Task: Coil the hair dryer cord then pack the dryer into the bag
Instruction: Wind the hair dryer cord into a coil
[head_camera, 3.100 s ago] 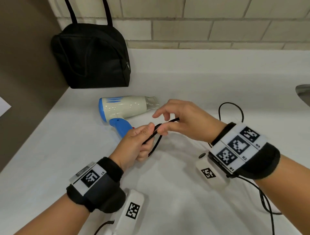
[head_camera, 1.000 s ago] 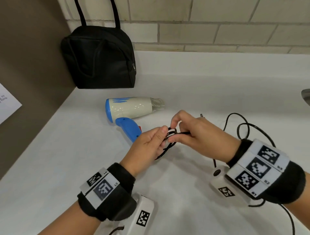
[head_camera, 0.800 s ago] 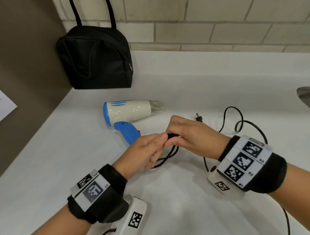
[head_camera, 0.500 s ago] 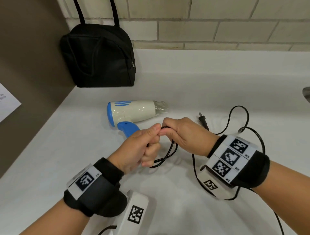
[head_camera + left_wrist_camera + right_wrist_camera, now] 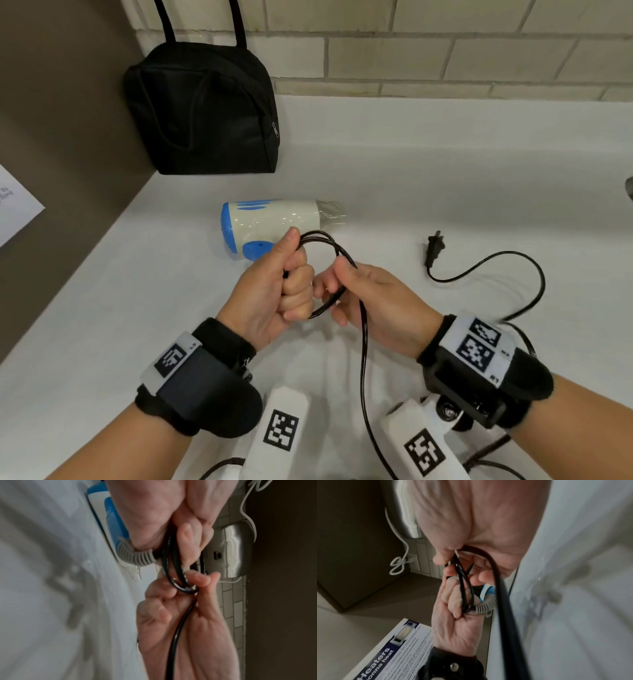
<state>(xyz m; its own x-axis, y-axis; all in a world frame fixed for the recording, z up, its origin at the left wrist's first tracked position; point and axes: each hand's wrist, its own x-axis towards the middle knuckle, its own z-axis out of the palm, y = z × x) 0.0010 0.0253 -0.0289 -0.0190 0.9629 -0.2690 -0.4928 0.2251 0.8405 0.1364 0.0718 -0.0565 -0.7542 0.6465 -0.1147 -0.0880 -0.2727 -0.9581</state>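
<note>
A white and blue hair dryer (image 5: 270, 221) lies on its side on the white counter (image 5: 428, 178), nozzle to the right. My left hand (image 5: 274, 291) is a fist round several loops of its black cord (image 5: 329, 241), close to the grey strain relief (image 5: 135, 557) at the handle's end. My right hand (image 5: 370, 294) pinches the same loops (image 5: 181, 586) on their right side, and the cord (image 5: 503, 601) runs down past my right wrist. The plug (image 5: 434, 248) lies loose on the counter to the right. A black bag (image 5: 202, 109) stands zipped at the back left.
A dark panel (image 5: 61, 137) walls off the counter's left side, with a printed sheet (image 5: 13, 212) beyond it. Tiled wall (image 5: 445, 51) runs along the back. Slack cord (image 5: 534, 284) curves over the counter at right. A metal fixture edge (image 5: 629, 186) shows far right.
More cord has gone into the loops in my left hand, which turned into an upright fist. The plug has slid closer across the counter, and my right hand has moved down the loop's right side.
</note>
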